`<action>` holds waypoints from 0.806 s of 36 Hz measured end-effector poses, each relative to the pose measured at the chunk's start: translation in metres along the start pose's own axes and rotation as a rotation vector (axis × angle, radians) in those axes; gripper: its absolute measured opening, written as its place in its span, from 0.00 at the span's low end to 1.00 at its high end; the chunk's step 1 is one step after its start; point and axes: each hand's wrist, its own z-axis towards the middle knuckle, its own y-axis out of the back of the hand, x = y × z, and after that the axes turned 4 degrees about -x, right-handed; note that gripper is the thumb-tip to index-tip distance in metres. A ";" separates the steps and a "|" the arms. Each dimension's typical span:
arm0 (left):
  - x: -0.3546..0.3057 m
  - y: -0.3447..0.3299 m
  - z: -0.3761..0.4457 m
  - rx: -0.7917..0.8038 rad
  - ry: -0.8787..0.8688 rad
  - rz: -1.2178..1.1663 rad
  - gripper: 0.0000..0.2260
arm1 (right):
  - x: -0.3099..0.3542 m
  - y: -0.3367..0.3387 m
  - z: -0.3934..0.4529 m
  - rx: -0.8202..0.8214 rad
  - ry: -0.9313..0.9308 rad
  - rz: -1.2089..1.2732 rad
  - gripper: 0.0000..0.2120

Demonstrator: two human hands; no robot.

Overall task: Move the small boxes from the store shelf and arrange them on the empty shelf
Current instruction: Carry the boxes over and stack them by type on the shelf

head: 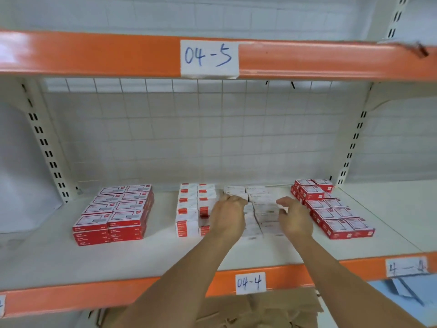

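Head view gives me shelf 04-4, 4 box groups along it. Both hands sit at the white boxes, mid-shelf. Left hand curls onto their near-left edge; right hand hovers loosely spread, gripping nothing. Light, stiff cartons, I judge; pinch opposite sides. Motion blur smears the white stack's labels.

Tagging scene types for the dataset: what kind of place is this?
Most likely a stockroom or warehouse aisle. Orange-edged shelf with handwritten bin labels, tidy stacks of small boxes in product groups, and flattened cardboard below. Both hands reach toward the middle group.
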 end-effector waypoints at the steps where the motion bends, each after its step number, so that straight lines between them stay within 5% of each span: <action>1: -0.002 -0.004 0.001 0.016 0.004 0.035 0.21 | -0.005 0.000 0.003 0.017 0.030 -0.016 0.15; 11: -0.014 -0.029 0.010 0.075 0.126 0.260 0.21 | -0.021 -0.005 0.022 0.226 0.183 -0.038 0.17; 19: -0.016 -0.037 0.018 0.000 0.134 0.283 0.20 | -0.030 -0.007 0.014 0.117 0.307 -0.081 0.13; 24: -0.019 -0.028 0.000 -0.064 0.052 0.205 0.11 | -0.026 0.001 0.006 -0.006 0.415 -0.072 0.06; 29: -0.020 -0.020 -0.014 0.054 -0.022 0.166 0.14 | -0.025 0.012 -0.002 0.215 0.401 -0.167 0.08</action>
